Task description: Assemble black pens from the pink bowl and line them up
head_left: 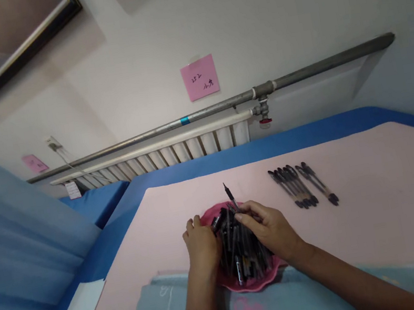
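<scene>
Both hands in the pink dish (pixel 253 281) of pen parts (pixel 241 247) at the table's near edge. Left hand (pixel 203 246) cupped on the rim, right hand (pixel 270 229) pinching one pen (pixel 230 195). Risk: dish tips off the near edge, or the sorted pens (pixel 303 186) toward the far edge roll.

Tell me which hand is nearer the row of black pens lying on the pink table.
Right. The right hand rests on the pink dish of pens, closest to the row of black pens; the left hand is further away.
</scene>
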A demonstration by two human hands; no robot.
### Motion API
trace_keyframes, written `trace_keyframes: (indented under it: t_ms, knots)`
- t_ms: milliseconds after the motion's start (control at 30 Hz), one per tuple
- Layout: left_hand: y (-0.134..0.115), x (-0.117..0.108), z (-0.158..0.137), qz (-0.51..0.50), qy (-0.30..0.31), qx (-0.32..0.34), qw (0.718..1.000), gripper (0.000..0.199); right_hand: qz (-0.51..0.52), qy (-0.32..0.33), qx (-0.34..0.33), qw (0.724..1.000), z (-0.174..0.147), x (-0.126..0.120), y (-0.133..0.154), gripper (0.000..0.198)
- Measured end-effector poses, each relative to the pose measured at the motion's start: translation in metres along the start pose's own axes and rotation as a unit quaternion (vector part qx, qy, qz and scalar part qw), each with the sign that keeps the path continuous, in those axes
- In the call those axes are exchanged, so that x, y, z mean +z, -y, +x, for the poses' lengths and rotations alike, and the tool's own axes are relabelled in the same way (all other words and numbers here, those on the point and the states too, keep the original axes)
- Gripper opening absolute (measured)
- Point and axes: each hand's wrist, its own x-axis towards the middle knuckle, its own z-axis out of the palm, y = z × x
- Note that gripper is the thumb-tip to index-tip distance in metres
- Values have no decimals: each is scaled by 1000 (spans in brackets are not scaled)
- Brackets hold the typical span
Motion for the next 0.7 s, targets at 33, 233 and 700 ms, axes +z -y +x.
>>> trace_keyframes:
  t_ms: [33,233,700]
  knots:
    - [-1,-1,0,4,2,-2,1000,29,-3,-2,-3,1000,0,0,0,17]
    - [1,-1,0,-21,-5,7,1000,28,-12,2,-5,1000,0,0,-3,16]
    - [31,-12,7,-670,-83,11,738,22,-146,77,-108,980,-2,0,0,20]
